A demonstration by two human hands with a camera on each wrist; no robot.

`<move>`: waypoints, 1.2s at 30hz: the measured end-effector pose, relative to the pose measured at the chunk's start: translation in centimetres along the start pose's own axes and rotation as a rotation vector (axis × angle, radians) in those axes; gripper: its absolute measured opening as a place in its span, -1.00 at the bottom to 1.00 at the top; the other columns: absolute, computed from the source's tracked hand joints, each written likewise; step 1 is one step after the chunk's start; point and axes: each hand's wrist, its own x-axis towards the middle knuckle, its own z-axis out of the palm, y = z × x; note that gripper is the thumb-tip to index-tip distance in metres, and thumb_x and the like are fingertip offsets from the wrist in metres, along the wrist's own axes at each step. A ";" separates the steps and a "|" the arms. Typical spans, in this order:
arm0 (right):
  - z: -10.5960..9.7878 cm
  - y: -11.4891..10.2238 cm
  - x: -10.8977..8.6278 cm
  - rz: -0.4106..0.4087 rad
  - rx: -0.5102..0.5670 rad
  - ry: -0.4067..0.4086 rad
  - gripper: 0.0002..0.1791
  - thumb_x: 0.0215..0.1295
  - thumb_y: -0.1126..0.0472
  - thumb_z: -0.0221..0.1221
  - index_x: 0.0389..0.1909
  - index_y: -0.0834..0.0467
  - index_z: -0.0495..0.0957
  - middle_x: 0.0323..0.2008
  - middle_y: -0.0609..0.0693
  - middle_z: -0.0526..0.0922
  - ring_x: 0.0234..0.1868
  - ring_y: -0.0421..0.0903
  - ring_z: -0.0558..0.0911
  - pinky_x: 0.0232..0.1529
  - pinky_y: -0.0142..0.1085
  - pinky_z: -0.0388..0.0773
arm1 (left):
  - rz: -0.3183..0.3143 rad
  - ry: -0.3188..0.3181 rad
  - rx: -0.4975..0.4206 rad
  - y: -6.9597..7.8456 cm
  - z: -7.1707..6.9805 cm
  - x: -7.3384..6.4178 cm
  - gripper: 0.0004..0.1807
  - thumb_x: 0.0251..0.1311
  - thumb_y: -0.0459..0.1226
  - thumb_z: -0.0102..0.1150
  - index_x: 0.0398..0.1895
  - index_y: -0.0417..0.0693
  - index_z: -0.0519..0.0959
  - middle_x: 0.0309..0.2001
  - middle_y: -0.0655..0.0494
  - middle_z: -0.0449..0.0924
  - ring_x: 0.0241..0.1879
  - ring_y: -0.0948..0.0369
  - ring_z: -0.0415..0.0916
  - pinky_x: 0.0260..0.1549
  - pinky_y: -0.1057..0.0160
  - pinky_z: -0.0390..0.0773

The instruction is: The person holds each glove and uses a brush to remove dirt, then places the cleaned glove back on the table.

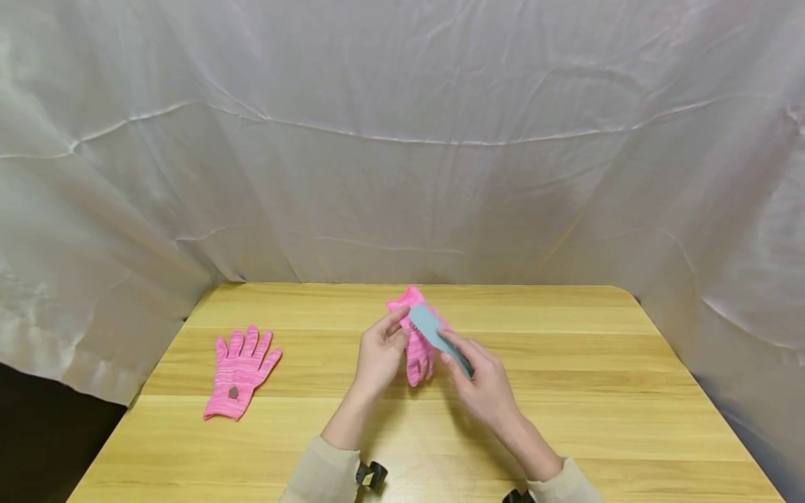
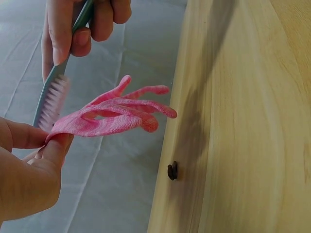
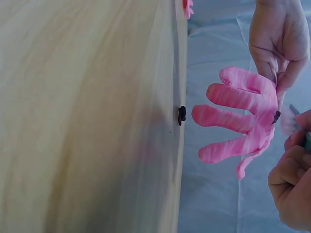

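Observation:
My left hand pinches a pink knit glove near its cuff and holds it above the table. The glove's fingers dangle loosely in the left wrist view. A blue-green brush is gripped by its handle in my right hand. Its pale bristles face the glove, close beside the pinched part; whether they touch it I cannot tell. In the right wrist view a small dark patch shows on the held glove. A second pink glove lies flat at the left, with a dark brown patch near its cuff.
Both hands are over a light wooden table. A small dark lump shows near the table's edge in both wrist views. Grey cloth hangs behind the table and at its sides.

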 end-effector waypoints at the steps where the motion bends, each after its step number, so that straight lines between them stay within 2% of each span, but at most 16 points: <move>1: 0.0 0.0 0.0 -0.008 -0.004 -0.003 -0.53 0.38 0.36 0.31 0.28 0.09 0.62 -0.02 0.10 0.75 -0.30 -0.19 0.60 -0.34 -0.35 0.65 | -0.002 0.002 -0.001 0.0 0.0 0.0 -0.50 0.42 -0.51 0.02 0.41 -0.29 0.45 0.34 -0.34 0.49 0.28 -0.10 0.54 0.09 0.31 0.65; 5: 0.0 -0.1 0.0 -0.012 -0.027 -0.012 -0.54 0.38 0.35 0.32 0.28 0.08 0.62 -0.09 0.06 0.76 -0.38 -0.23 0.54 -0.41 -0.37 0.59 | -0.008 0.009 -0.003 0.0 0.0 0.1 -0.50 0.42 -0.51 0.03 0.41 -0.28 0.45 0.34 -0.32 0.49 0.29 -0.09 0.54 0.10 0.30 0.64; 16: 0.0 0.1 -0.1 -0.002 -0.065 -0.009 -0.54 0.36 0.36 0.33 0.26 0.11 0.63 -0.12 0.05 0.75 -0.42 -0.25 0.49 -0.46 -0.41 0.53 | -0.003 0.030 0.000 0.1 0.1 0.0 -0.51 0.40 -0.53 0.02 0.39 -0.31 0.47 0.30 -0.36 0.52 0.27 -0.11 0.55 0.12 0.27 0.64; 23: -0.2 0.3 0.0 -0.017 -0.073 0.000 -0.56 0.33 0.39 0.34 0.22 0.17 0.65 -0.17 0.05 0.75 -0.46 -0.28 0.46 -0.50 -0.42 0.52 | -0.019 0.031 -0.055 0.3 -0.1 0.1 -0.50 0.38 -0.54 0.03 0.38 -0.31 0.47 0.29 -0.33 0.54 0.30 -0.11 0.52 0.21 0.19 0.60; 30: -0.3 0.3 0.1 -0.018 -0.082 0.009 -0.55 0.31 0.40 0.35 0.22 0.18 0.65 -0.23 0.02 0.72 -0.52 -0.33 0.38 -0.57 -0.44 0.45 | -0.036 0.047 -0.081 0.4 -0.1 0.1 -0.50 0.37 -0.54 0.04 0.37 -0.28 0.49 0.32 -0.29 0.53 0.34 -0.08 0.48 0.27 0.18 0.54; 36: -0.4 0.3 0.1 -0.007 -0.085 0.011 -0.56 0.30 0.41 0.35 0.21 0.20 0.66 -0.21 0.04 0.74 -0.48 -0.30 0.43 -0.54 -0.43 0.48 | -0.042 0.047 -0.094 0.4 -0.1 0.1 -0.51 0.39 -0.53 0.03 0.38 -0.27 0.49 0.32 -0.30 0.52 0.35 -0.09 0.47 0.30 0.15 0.52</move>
